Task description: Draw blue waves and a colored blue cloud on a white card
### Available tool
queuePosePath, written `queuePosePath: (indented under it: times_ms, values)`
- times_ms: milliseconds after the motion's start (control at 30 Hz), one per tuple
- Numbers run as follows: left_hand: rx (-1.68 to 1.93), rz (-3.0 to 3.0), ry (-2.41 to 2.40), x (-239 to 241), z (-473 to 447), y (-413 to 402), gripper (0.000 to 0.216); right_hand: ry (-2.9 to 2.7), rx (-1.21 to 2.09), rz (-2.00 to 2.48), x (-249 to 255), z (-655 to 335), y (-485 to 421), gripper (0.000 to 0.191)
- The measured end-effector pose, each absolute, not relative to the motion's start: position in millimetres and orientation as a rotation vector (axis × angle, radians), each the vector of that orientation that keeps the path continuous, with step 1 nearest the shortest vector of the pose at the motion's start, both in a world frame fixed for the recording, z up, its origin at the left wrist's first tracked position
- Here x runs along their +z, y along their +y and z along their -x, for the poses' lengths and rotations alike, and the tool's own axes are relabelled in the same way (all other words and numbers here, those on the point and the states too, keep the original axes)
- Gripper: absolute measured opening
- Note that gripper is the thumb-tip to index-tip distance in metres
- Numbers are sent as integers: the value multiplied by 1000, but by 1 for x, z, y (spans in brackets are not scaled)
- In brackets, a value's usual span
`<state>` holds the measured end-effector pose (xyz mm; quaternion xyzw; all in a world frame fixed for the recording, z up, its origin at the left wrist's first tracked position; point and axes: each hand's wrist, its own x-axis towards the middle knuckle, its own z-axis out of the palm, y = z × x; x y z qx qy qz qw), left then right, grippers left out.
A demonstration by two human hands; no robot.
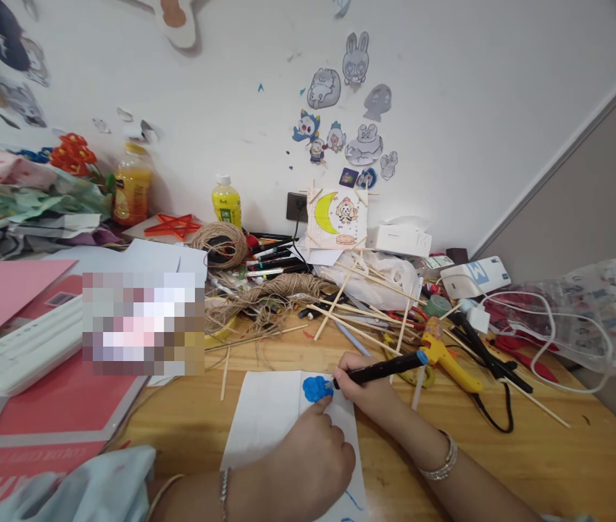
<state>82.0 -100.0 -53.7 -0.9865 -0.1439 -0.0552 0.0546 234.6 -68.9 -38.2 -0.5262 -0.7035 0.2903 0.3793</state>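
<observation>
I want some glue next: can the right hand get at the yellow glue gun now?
Probably not freely: the right hand holds a black marker. The glue gun lies close beside it, uncovered.

The paper sheet (264, 424) lies on the table (504, 449), with twine (264, 297) behind and the glue gun (446, 359) right.

I read "COLOR COPY PAPER" upside down on the red paper pack (41, 449) at lower left; a large "3", I think, marks the white box (475, 275) at right.
</observation>
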Motion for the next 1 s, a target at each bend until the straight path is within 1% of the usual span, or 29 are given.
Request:
queuePosePath:
  times_ms: [1000]
  values:
    - [-210, 2990, -424, -55, -80, -99, 20, -1770, 774, 1342, -36, -233, -68, 22]
